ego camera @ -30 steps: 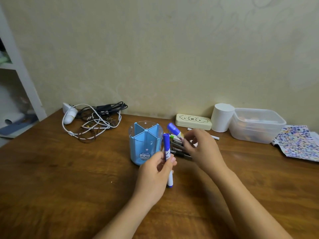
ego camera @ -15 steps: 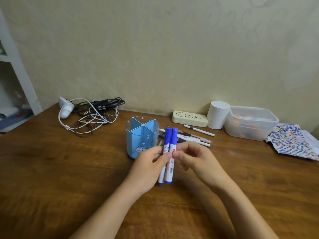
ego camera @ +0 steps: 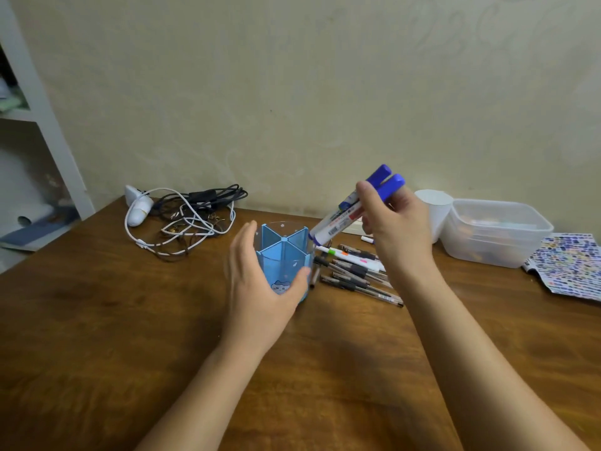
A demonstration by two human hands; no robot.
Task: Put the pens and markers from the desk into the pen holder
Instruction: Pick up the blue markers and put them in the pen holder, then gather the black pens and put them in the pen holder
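On the brown wooden table (ego camera: 97, 320), the left hand (ego camera: 260, 281) cups the round blue divided plastic pen holder (ego camera: 284, 258), fingers curled on its side. Above its right rim, two blue-capped white markers (ego camera: 351, 209) slant down, pinched together in the right hand (ego camera: 396, 222). A pile of loose pens (ego camera: 354, 271) lies just beside the holder.
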